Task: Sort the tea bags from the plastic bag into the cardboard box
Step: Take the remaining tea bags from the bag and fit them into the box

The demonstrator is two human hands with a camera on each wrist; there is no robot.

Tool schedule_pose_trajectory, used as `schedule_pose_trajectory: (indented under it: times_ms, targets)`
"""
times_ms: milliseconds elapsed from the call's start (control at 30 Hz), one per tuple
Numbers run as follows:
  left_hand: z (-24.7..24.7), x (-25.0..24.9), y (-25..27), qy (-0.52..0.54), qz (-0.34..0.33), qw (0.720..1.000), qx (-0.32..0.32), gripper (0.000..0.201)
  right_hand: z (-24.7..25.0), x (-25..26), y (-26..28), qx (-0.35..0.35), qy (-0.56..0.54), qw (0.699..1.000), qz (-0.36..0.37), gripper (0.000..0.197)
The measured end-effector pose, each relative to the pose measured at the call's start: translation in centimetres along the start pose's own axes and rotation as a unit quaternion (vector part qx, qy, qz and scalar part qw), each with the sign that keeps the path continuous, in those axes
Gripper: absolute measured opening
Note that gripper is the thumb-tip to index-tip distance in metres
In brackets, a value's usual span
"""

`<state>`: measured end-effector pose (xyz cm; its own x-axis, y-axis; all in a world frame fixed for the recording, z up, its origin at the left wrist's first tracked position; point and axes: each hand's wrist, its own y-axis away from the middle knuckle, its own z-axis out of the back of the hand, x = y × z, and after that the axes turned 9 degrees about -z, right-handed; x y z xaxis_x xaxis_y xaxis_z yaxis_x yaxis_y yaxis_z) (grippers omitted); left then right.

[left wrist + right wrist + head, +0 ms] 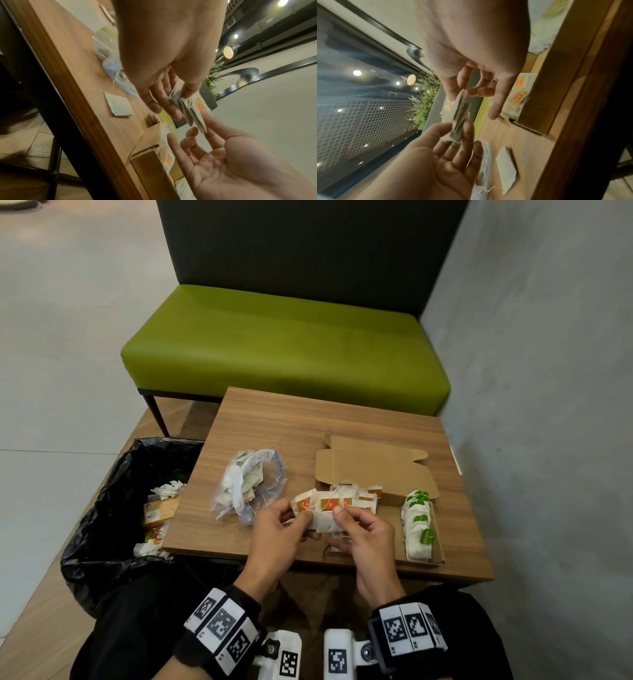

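Both hands hold one fanned stack of orange-tagged tea bags (324,522) just above the wooden table (274,422). My left hand (301,518) pinches the stack's left side, and my right hand (339,513) pinches its right side between thumb and forefinger. The wrist views show the stack (193,115) (459,117) edge-on between the fingers. A clear plastic bag (246,484) with several tea bags lies to the left. The open cardboard box (373,470) holds orange-tagged bags (364,496) and a row of green-tagged bags (418,525). One loose tea bag (119,105) lies on the table under the hands.
A bin with a black liner (113,508) and paper waste stands against the table's left edge. A green bench (284,347) lies beyond the table, and a concrete wall (548,405) runs along the right.
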<state>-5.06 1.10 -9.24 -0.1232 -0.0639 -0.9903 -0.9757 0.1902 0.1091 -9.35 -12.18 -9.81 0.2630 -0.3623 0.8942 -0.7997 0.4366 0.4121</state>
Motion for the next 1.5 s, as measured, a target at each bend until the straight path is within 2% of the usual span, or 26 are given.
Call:
schedule_pose_trajectory:
  times_ms: [67, 133, 267, 467, 600, 667, 733, 900, 1000, 1133, 1233, 1333, 1433, 1500]
  targets:
    - [-0.1, -0.1, 0.1, 0.01, -0.002, 1.0, 0.007, 0.013, -0.2, -0.1, 0.0, -0.019, -0.01, 1.0, -0.011, 0.011]
    - [-0.1, 0.0, 0.1, 0.015, -0.007, 1.0, 0.011, 0.012, -0.3, -0.4, -0.1, -0.03, -0.015, 0.999, -0.022, 0.021]
    - [0.0, 0.7, -0.2, -0.011, -0.027, 0.999, 0.024, 0.013, -0.4, -0.4, 0.1, -0.025, -0.022, 0.999, -0.032, 0.03]
    - [0.0, 1.3, -0.4, -0.03, -0.012, 0.999, 0.04, 0.017, 0.7, 0.1, 0.1, -0.01, -0.043, 0.999, -0.022, 0.012]
    - [-0.2, 1.3, -0.2, -0.027, -0.012, 0.995, 0.1, 0.03, 0.8, 0.3, 0.4, 0.011, -0.037, 0.999, -0.014, 0.01]
    - [-0.4, 1.1, 0.1, -0.018, -0.019, 0.992, 0.122, 0.034, 0.6, 0.1, 0.5, -0.005, -0.027, 1.0, -0.013, 0.009]
    - [-0.5, 1.2, 0.3, -0.039, -0.031, 0.989, 0.137, 0.022, 0.5, -0.3, 0.5, -0.025, -0.007, 1.0, -0.014, 0.009]
    - [-0.5, 1.8, 0.4, -0.062, -0.041, 0.987, 0.145, 0.016, 1.4, -0.2, 0.7, -0.015, 0.044, 0.998, -0.03, 0.025]
    - [-0.8, 1.5, 0.5, -0.084, -0.054, 0.983, 0.153, 0.015, 2.3, 0.2, 0.6, 0.002, 0.111, 0.993, -0.044, 0.017]
    - [-1.4, 2.3, 0.4, -0.156, -0.054, 0.97, 0.176, 0.025, 3.8, 0.8, 0.4, -0.019, 0.182, 0.983, -0.028, 0.007]
    - [-1.5, 3.3, 0.3, -0.247, -0.051, 0.952, 0.173, 0.039, 5.9, 1.6, -0.8, -0.084, 0.176, 0.981, -0.025, 0.01]
    - [-1.5, 3.5, 0.4, -0.318, -0.065, 0.928, 0.184, 0.04, 7.4, 1.9, -2.7, -0.135, 0.218, 0.966, -0.041, 0.012]
    - [-1.6, 3.5, 0.5, -0.35, -0.077, 0.913, 0.196, 0.041, 7.8, 1.7, -4.3, -0.097, 0.288, 0.948, -0.09, 0.008]
    - [-1.6, 3.7, 0.4, -0.361, -0.088, 0.907, 0.198, 0.039, 7.6, 1.6, -5.1, -0.079, 0.331, 0.935, -0.102, 0.013]
